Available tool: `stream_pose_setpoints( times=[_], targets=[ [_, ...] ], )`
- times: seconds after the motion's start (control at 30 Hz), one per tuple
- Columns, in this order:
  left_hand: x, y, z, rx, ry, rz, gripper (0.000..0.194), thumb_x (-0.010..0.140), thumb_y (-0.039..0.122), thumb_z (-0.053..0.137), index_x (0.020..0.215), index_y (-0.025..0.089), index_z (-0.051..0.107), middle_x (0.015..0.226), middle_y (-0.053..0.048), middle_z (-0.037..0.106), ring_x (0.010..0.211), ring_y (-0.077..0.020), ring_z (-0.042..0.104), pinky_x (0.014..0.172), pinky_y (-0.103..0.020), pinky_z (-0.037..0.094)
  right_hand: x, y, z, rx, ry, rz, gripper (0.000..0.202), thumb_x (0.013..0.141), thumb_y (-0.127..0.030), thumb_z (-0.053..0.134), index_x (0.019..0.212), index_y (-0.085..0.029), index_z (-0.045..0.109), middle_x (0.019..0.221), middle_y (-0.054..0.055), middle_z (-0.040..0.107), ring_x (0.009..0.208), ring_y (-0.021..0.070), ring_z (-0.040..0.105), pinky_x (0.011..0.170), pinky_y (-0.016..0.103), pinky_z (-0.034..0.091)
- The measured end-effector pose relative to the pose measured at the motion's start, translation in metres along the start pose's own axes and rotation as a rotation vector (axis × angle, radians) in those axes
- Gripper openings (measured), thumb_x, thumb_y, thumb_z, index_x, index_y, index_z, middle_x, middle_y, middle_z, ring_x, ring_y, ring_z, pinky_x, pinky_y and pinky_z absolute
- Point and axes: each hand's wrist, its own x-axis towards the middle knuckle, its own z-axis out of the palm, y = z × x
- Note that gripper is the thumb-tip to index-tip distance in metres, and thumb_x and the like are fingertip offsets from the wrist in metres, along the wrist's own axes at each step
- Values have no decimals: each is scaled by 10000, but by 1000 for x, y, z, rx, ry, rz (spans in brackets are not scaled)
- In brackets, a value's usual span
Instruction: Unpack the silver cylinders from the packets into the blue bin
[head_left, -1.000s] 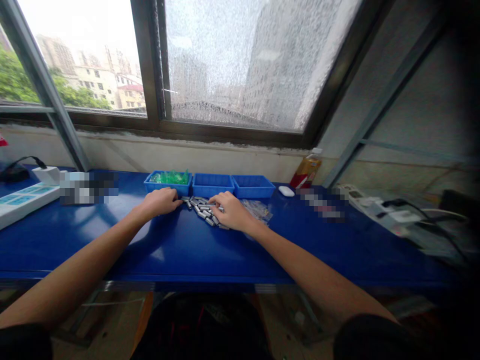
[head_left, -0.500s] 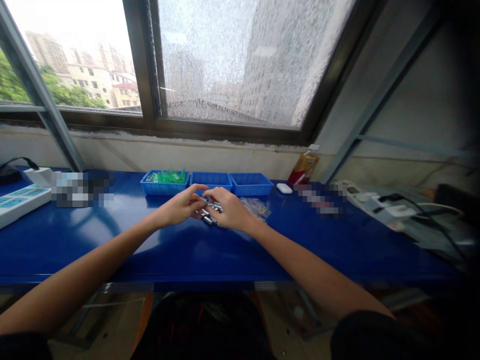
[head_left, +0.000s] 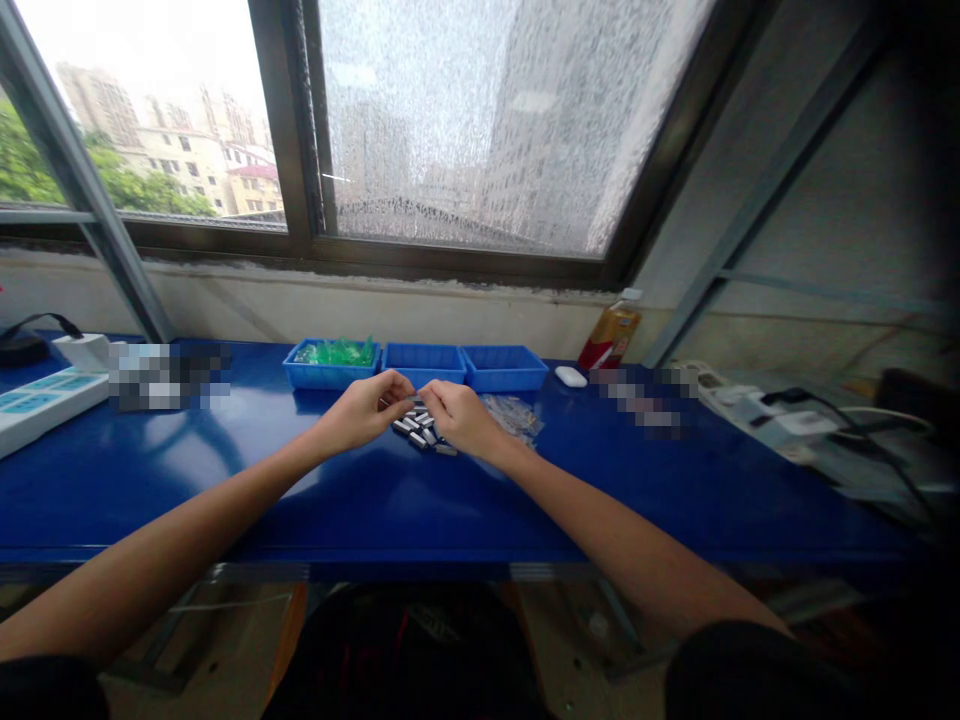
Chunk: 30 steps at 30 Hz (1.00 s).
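Note:
Over a small heap of short silvery metal pieces on the blue table, my two hands come nearly together. My left hand has thumb and index finger drawn into a pinch. Opposite it, my right hand is closed, its thumb and fingertips pressed together. A tiny greyish thing seems to sit between the two sets of fingertips, too small to name. Several metal pieces lie loose just below the fingers. Right of my right hand is a pile of small clear plastic pieces, partly behind the wrist.
Behind my hands stand a blue bin with green and clear plastic pieces and two more blue bins. A white rounded object and a drink bottle stand right. A power strip lies left; cables and plugs lie far right.
My fingers have closed from a looser spread into pinches, and the right hand has lifted slightly off the heap. More of the metal pieces now show below the hands.

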Motion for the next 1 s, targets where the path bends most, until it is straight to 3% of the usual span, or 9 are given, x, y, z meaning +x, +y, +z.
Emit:
stream_pose_setpoints(
  times=[0.17,0.33,0.5,0.7,0.87,1.0],
  targets=[
    [0,9,0,128,47,-37,175,836,271,439,811,131,540,655,-4,571,575,-100,503,536,-217,387,-3,-6,-3,36,15,-60,209,839,-317,507,968,-154,529,724,13,577,651,127,521,612,237,364],
    [1,9,-3,300,-67,-63,292,872,308,367,753,136,571,657,-19,587,613,-125,535,580,-235,403,4,4,-9,-149,43,-125,197,883,-272,414,801,-166,559,772,48,594,747,149,531,695,261,377],
    [-2,-4,-13,569,-300,106,198,811,244,467,931,180,611,885,-51,562,795,-167,553,739,-280,414,19,41,-13,-361,213,55,249,895,-290,398,796,-161,588,827,80,611,809,185,519,753,301,380],
    [-5,-13,-11,566,-383,123,99,785,225,493,858,177,538,885,-50,553,800,-180,538,730,-284,411,20,72,-12,-560,187,168,239,863,-326,464,858,-152,628,901,118,604,881,244,487,738,355,373],
    [-4,-11,-8,494,-303,133,136,820,211,448,947,174,477,784,-31,562,720,-168,533,671,-278,397,13,53,-12,-517,168,126,278,859,-354,472,978,-142,607,956,124,597,918,242,479,762,357,368],
    [-1,-4,-14,363,-142,130,117,843,222,429,943,163,427,730,-7,524,645,-134,505,610,-250,388,5,19,-8,-353,17,-28,274,902,-330,398,935,-141,593,914,88,624,851,187,513,756,311,370]
  ],
)
